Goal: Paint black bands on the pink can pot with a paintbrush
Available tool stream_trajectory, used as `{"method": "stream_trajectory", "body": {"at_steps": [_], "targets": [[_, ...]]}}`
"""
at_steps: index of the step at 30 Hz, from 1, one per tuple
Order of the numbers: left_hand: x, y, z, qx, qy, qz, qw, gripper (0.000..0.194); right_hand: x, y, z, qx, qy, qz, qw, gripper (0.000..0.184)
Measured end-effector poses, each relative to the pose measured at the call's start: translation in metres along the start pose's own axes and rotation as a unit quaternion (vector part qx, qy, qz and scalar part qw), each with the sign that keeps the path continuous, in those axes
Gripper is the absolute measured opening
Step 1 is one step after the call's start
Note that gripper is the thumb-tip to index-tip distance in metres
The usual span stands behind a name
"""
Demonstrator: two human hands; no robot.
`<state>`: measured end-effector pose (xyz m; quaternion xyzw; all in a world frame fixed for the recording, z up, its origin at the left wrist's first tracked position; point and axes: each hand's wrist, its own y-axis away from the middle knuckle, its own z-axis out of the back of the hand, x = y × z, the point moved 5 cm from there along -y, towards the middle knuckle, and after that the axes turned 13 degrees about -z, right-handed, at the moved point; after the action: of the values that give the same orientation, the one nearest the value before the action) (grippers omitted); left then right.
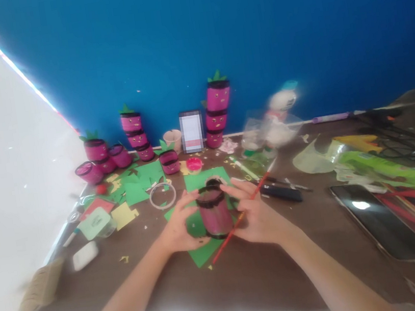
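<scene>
My left hand point(182, 226) has its fingers round the left side of a magenta cup point(216, 218) with black bands at its rim and base. The cup is upright, with its open top facing me. From the other side my right hand point(256, 215) steadies the same cup, fingertips near the rim. A thin red paintbrush point(236, 222) runs slantwise between the fingers of that hand, its pale end up to the right. Green paper point(206, 254) lies beneath the cup. Behind it is a ring of tape point(215, 180), partly hidden by the cup.
Stacked magenta cups with faces point(217, 97) stand along the blue wall, near an upright phone point(191, 131). A small pot of pink paint point(194, 165) sits behind my hands. To the right lie a black cutter point(281, 193) and a large phone point(385, 223); paper scraps are scattered about.
</scene>
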<state>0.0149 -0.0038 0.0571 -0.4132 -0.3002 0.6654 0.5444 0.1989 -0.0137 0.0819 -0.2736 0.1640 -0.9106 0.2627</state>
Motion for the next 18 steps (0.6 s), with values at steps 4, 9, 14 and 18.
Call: {"method": "stream_trajectory", "body": {"at_steps": [4,9,14,18], "targets": [[-0.0002,0.0013,-0.0010,0.003,0.002,0.003,1.000,0.093,-0.0007,-0.0004,0.0002,-0.007,-0.004,-0.004,1.000,0.033],[-0.0003,0.0004,-0.0025,0.018,-0.011,0.003,1.000,0.097,0.0008,0.0003,0.0007,-0.021,0.005,-0.002,1.000,0.032],[-0.0024,-0.0016,-0.0034,0.049,-0.048,0.001,0.998,0.107,0.0022,0.0015,-0.0009,-0.020,0.017,0.007,1.000,0.029],[-0.0059,0.0001,-0.0057,0.060,-0.077,-0.036,0.995,0.108,0.0055,0.0022,-0.0002,-0.026,0.033,0.012,0.999,0.026]]}}
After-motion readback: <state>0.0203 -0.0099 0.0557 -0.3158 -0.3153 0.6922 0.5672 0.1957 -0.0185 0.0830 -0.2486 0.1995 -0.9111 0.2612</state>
